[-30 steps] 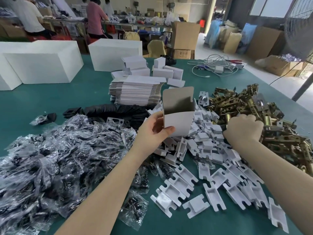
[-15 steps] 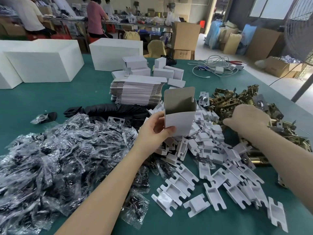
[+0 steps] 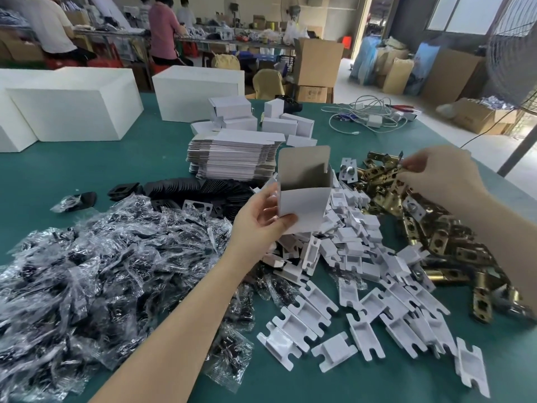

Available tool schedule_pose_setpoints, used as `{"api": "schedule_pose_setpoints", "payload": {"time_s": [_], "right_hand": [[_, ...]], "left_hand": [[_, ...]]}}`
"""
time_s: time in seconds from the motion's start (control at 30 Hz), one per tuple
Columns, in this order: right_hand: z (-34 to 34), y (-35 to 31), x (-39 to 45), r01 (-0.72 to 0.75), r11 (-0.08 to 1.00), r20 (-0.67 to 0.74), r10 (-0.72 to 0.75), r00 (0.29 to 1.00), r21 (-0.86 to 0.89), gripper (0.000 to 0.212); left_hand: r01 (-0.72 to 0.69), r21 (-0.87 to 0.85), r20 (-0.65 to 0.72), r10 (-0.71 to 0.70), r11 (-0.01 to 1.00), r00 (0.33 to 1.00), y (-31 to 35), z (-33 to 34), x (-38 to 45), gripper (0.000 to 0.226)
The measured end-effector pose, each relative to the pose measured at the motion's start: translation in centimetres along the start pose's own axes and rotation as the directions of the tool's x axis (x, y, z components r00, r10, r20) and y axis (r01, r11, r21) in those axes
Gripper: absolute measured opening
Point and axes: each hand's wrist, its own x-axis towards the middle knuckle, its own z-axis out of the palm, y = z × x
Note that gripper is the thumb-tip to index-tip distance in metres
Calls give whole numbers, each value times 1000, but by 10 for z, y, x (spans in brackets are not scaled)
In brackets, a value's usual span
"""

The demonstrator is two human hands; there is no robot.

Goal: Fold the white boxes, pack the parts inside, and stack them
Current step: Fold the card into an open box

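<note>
My left hand (image 3: 263,219) holds a small white box (image 3: 305,199) upright above the table, its top flap standing open and its inside grey. My right hand (image 3: 438,173) is raised over the heap of brass latch parts (image 3: 436,237) and pinches one brass latch (image 3: 380,170) at its end, level with the box's mouth and to its right. Below the box lies a heap of white folded card inserts (image 3: 363,286). A stack of flat unfolded box blanks (image 3: 235,155) sits behind the box, with several folded white boxes (image 3: 279,123) beyond it.
Clear bags of black parts (image 3: 101,271) cover the left of the green table (image 3: 72,167). Black plates (image 3: 200,190) lie in a row behind them. Large white boxes (image 3: 72,109) stand at the far left; cables (image 3: 374,117) lie far right. People work at benches behind.
My right hand has risen from the brass heap and moved back and up, now pinching a latch. The left hand has kept the open box nearly still.
</note>
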Motion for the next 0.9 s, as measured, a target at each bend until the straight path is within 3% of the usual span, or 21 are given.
{"api": "schedule_pose_setpoints", "payload": {"time_s": [0.07,0.17,0.23,0.3,0.37,0.47,0.77,0.9], "right_hand": [[-17,-17,-4,129,990,-84,-125,989,51,30],[-52,-48,-13,292,908,-240,-225,944,299,32],[-74,-71,-21,366,782,-249,-274,929,505,33],[-86,-91,-28,431,682,-203,-391,898,592,35],[-88,-107,-33,479,659,-119,-513,850,580,34],[-77,-120,-31,520,716,13,-593,805,467,29],[-46,-126,-7,620,746,120,-658,744,244,28],[-23,-131,-6,650,751,248,-656,713,116,26]], "left_hand": [[-14,-39,-51,12,999,999,0,0,1,54],[-33,-53,-82,28,998,996,1,-1,1,49],[-31,-55,-62,27,998,998,2,-1,0,50],[-36,-52,-36,35,998,999,3,-1,0,50],[-46,-46,-19,45,998,999,4,-2,-1,51],[-34,-42,-18,33,999,999,5,-1,-1,52],[-23,36,-36,24,999,999,5,-1,0,49],[-24,63,-51,28,998,998,4,-1,0,50]]}}
